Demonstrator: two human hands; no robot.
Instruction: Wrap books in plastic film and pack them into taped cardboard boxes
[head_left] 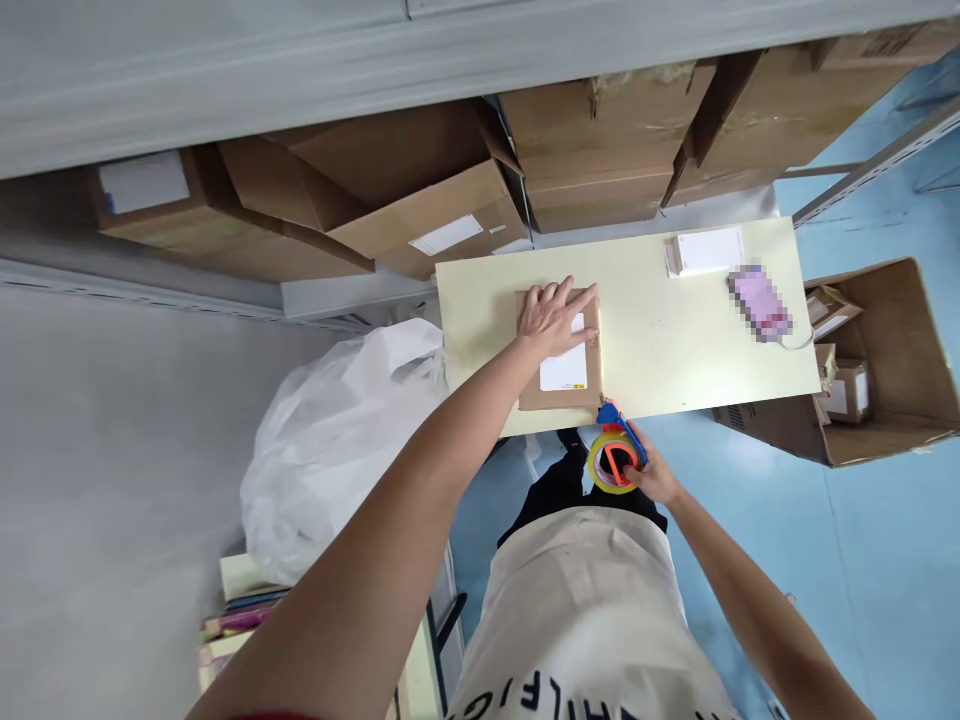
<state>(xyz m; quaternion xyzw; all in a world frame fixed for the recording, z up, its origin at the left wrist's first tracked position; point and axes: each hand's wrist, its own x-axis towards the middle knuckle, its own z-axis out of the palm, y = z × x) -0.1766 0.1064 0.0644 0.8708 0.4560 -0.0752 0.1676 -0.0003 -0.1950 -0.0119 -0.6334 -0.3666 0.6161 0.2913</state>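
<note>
Left hand: spread atop cardboard box, likely steadying it
Right hand: grasps tape dispenser near box's corner

Pale-yellow counter, as I view it remotely: a flat cardboard parcel at left; a white rectangular item and a blurred purple object at right.

The left hand lies palm down, fingers spread, its arm outstretched; the right hand curls, gripping.
</note>
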